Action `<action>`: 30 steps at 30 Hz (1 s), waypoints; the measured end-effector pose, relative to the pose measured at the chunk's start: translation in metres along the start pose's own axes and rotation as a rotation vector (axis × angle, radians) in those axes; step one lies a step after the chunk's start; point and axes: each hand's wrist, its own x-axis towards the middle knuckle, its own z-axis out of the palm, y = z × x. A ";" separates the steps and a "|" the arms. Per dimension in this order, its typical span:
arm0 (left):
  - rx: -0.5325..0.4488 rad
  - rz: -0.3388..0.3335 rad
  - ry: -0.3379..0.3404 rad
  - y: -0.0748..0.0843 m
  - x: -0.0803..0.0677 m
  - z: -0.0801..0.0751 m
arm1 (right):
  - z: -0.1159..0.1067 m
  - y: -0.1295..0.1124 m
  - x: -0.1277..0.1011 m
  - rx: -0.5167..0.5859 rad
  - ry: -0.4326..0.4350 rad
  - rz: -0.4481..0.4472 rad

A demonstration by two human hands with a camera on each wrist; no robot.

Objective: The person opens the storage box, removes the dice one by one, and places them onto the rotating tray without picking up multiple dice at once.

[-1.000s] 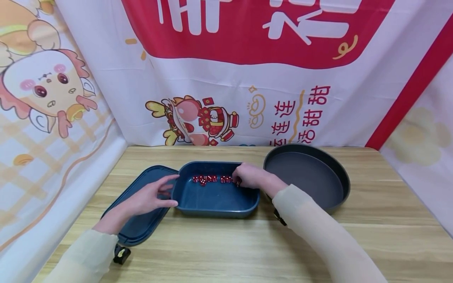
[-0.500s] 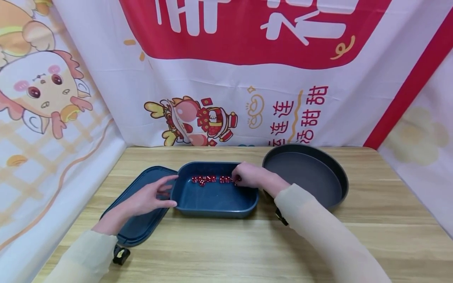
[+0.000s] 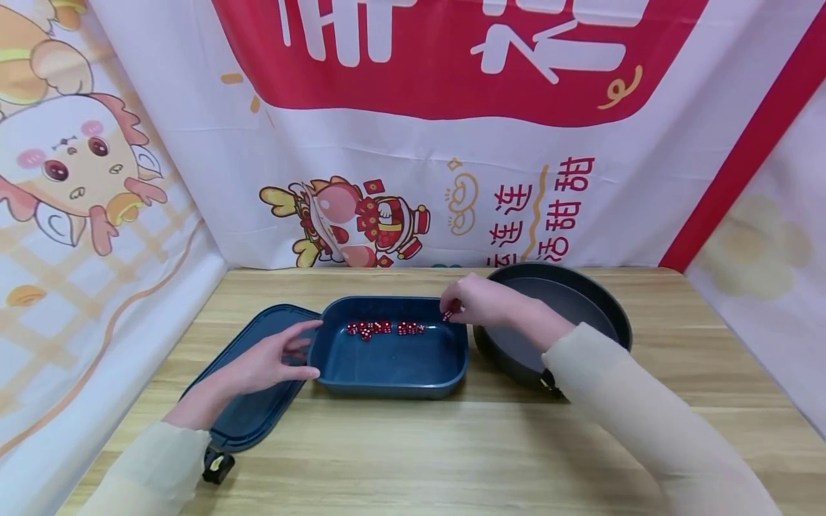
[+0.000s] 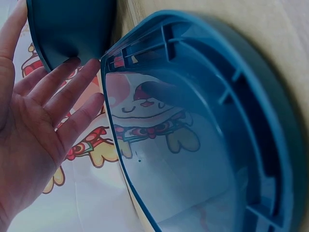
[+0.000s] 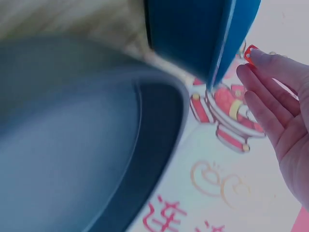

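Fingers of my left hand are straight, touching the blue tray beside its lid on the table. Farther, my right hand pinches one red die above the tray's right rim, near the round pan.

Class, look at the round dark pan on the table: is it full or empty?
Empty as far as visible: the round pan shows only bare dark floor, though the right hand and sleeve cover part of it.
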 end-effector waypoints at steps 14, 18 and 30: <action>-0.014 -0.004 -0.012 -0.003 0.000 0.000 | -0.028 0.047 -0.065 -0.043 0.083 0.045; -0.008 -0.007 -0.017 -0.004 0.001 -0.001 | -0.028 0.060 -0.082 -0.075 0.058 0.061; 0.001 -0.003 -0.013 -0.005 0.001 0.000 | -0.011 0.097 -0.111 -0.083 -0.019 0.189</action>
